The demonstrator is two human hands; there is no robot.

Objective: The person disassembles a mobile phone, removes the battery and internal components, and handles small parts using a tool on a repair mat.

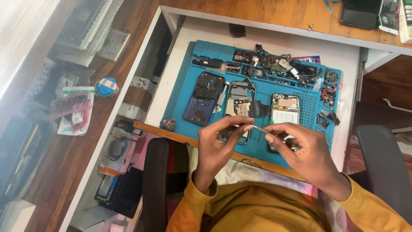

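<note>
Blue mat [189, 124] below; both hands, left hand [216, 144] and right hand [300, 150], pinch a thin tool [260, 129]; keep it steady above the open phone [237, 109].

A pink-and-white plastic packet [73, 112] lies on the left shelf beside a round blue-labelled tape roll [107, 86], an orange blister pack [115, 150] below, and a dark phone screen [359, 13] sits on the tabletop top right.

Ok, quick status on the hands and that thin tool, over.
Left hand and right hand both pinch a thin pale tool. Held above the blue mat, over the opened phones. Nothing between the hands.
</note>
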